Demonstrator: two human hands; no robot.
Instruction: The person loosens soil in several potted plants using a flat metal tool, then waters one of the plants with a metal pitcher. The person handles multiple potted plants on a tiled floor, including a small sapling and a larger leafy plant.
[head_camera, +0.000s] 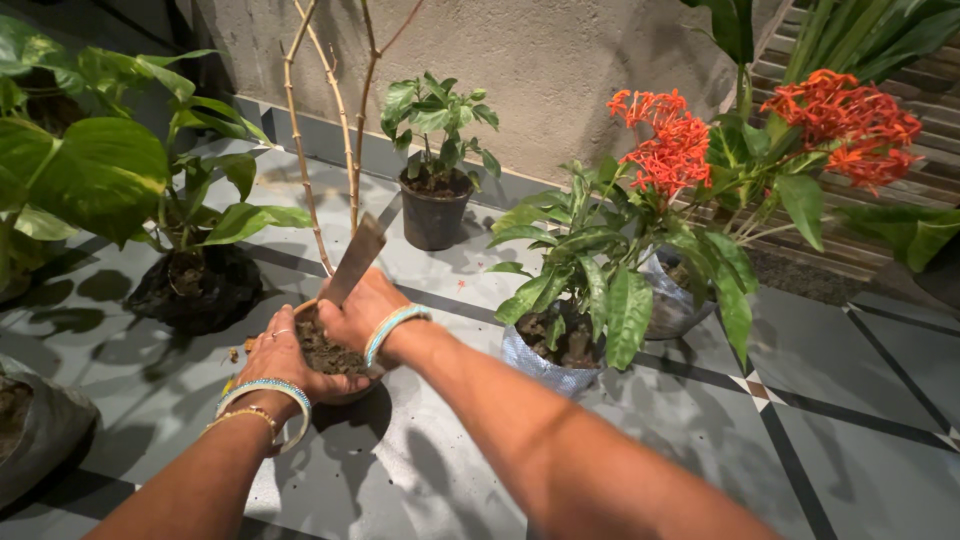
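Head view, looking down onto a grey tiled floor with dark lines.

Left hand cupped against the near-left rim of a small clay pot, fingers curled round it — holding the pot. Ring on one finger; pale blue and gold bangles on the wrist.

Right hand closed round the handle of a flat metal trowel; blade tilted up and away, clear of the soil. Blue bangle on this wrist too. Hand resting over the far rim of the pot, touching or just above the soil (cannot tell which).

Pot standing on the floor between both hands, filled with dark crumbly soil. Two thin bare stems rising upright just behind it.

Surroundings:
- black bag with a broad-leaved plant, left of the pot, near
- dark pot with a small leafy plant, behind, by the wall
- silver-wrapped plant with long green leaves, right of the hands
- red-orange flower clusters further right — well apart from the hands
- grey bag at the left edge
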